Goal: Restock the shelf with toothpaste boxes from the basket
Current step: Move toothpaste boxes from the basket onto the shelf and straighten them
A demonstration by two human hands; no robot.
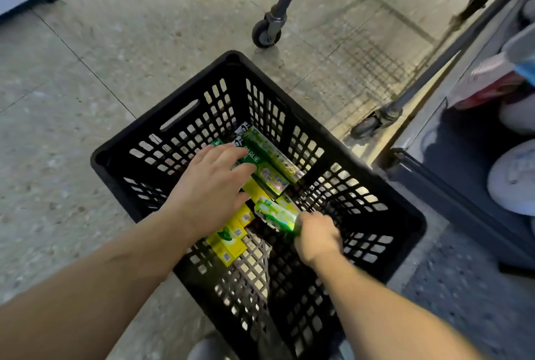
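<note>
fingers of the left hand [211, 186] lie straight, spread over green boxes [260, 162] in the basket [405, 215]; the right hand [317, 233] curls round the near end of one pale green box [275, 215], tilted up off the pile. picking is the step in hand; next, probably, lift it past the rim and carry it to the shelf [477, 128] on the right. boxes are long, slim, glossy card, some yellow [228, 244]; basket is black plastic lattice, on speckled floor [115, 41].

We count one black plastic basket [289, 116], two hands, about four green toothpaste boxes [272, 157] and three or so yellow boxes [228, 241], plus two cart casters [265, 32].
</note>
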